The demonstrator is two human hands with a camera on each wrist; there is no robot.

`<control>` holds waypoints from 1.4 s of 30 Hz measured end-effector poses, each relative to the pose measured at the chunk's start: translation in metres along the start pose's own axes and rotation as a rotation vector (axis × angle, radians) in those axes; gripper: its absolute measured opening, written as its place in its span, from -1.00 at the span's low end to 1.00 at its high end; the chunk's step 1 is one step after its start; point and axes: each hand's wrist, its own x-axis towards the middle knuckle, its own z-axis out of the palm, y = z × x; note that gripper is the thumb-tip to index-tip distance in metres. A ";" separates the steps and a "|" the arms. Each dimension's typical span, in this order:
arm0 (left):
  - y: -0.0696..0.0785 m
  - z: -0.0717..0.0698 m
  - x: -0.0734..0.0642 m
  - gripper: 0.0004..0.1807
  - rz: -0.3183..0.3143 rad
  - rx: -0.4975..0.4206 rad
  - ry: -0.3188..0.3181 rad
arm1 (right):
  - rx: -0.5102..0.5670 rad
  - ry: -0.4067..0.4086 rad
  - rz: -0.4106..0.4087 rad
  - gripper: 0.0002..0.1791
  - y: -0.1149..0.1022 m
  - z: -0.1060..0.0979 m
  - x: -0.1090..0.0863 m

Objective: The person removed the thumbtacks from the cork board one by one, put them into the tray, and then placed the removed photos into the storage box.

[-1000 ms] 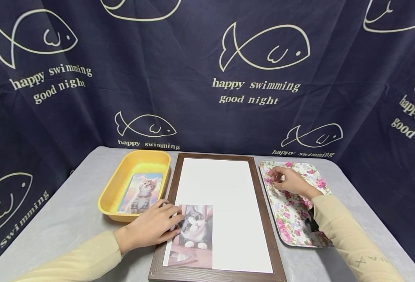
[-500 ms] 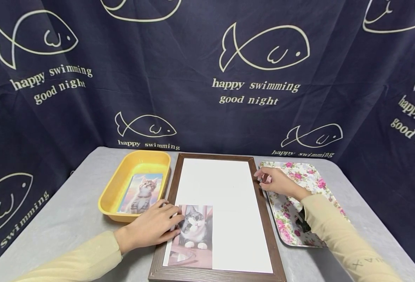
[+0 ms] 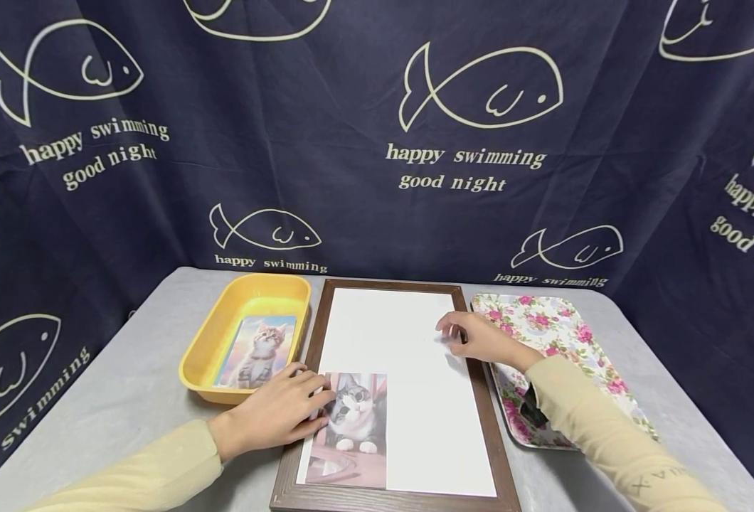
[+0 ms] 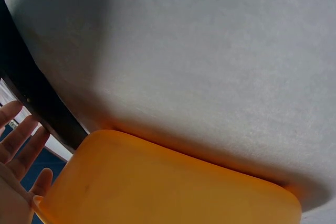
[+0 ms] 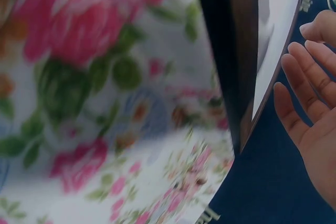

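Observation:
In the head view, my left hand (image 3: 281,412) rests at the lower left of the white board (image 3: 409,334). Its fingers, loosely extended, touch the left edge of a grey-and-white cat photo (image 3: 354,427) lying on that board. My right hand (image 3: 487,340) is over the board's right side, with the forearm across the floral tray (image 3: 582,334). Its fingers are gently bent, and nothing shows between them and the thumb. In the right wrist view the same right hand (image 5: 315,85) has spread fingers. The left wrist view shows part of my left hand (image 4: 21,156), with fingers extended.
A brown wooden frame (image 3: 313,334) borders the white board. To its left stands a yellow bin (image 3: 204,348) holding a kitten photo (image 3: 263,355). The grey table (image 3: 127,377) ends at a dark blue fish-print curtain (image 3: 351,107).
My right hand has moved left from above the floral tray, across the frame's right edge, to over the white board. The left hand and the cat photo stay in place.

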 end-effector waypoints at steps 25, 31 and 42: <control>0.001 -0.002 0.000 -0.67 -0.004 0.003 -0.033 | 0.077 -0.107 -0.158 -0.70 -0.052 0.032 0.027; 0.000 -0.003 0.001 -0.66 -0.005 0.003 -0.035 | 0.070 -0.138 -0.185 -0.70 -0.060 0.039 0.032; -0.001 -0.001 0.000 -0.66 -0.006 0.013 -0.039 | 0.067 -0.177 -0.218 -0.69 -0.071 0.047 0.040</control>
